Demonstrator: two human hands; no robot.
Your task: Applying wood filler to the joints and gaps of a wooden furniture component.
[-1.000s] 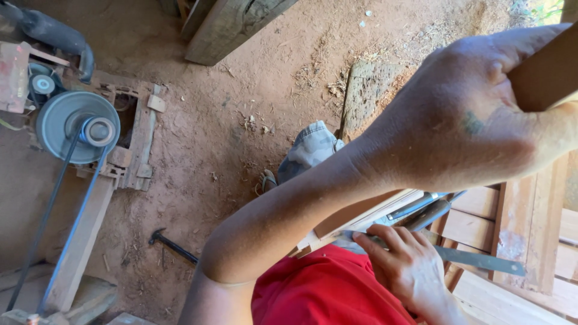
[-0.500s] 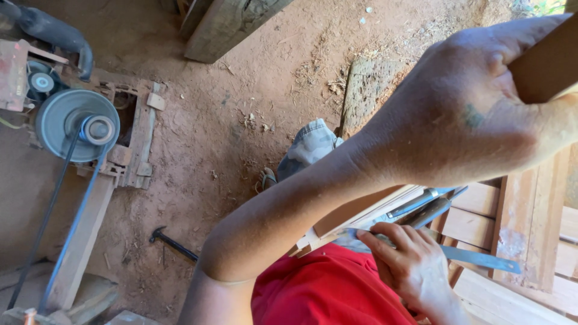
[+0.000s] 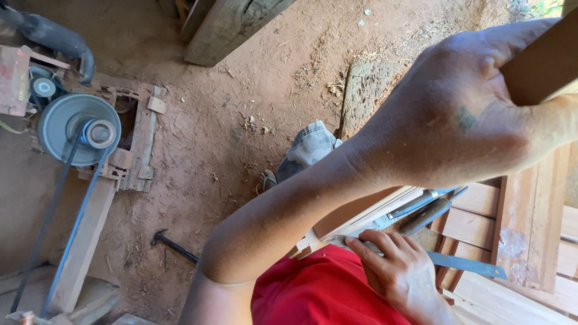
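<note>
Little has shifted since the earlier frames: right hand (image 3: 400, 274) fingers have re-seated slightly on the blue metal strip (image 3: 463, 263), left arm holds the same raised pose. Left hand (image 3: 475, 114), at 2 o'clock, is wrapped around a brown wooden piece (image 3: 542, 60) at the top right corner, fingers closed on it. Right hand, at 5 o'clock, pinches the near end of the blue metal strip against a pale wooden slat (image 3: 367, 219); strip runs out toward 4 o'clock over stacked planks (image 3: 530, 235). Two dark-handled tools (image 3: 421, 210) lie just beside the slat, above the strip. Red shirt (image 3: 319, 292) fills the bottom centre.

Ground is bare reddish dirt (image 3: 241, 120) with wood chips scattered near 12 o'clock. Grey pulley wheel (image 3: 75, 129) with a belt (image 3: 66, 204) sits at 9 o'clock on a rough timber frame (image 3: 138, 144). Hammer (image 3: 171, 244) lies on the dirt at 7 o'clock. Heavy wooden beam (image 3: 235, 27) at 12 o'clock. Grey cloth (image 3: 307, 150) lies on the dirt by a flat board (image 3: 361, 90) near centre.
</note>
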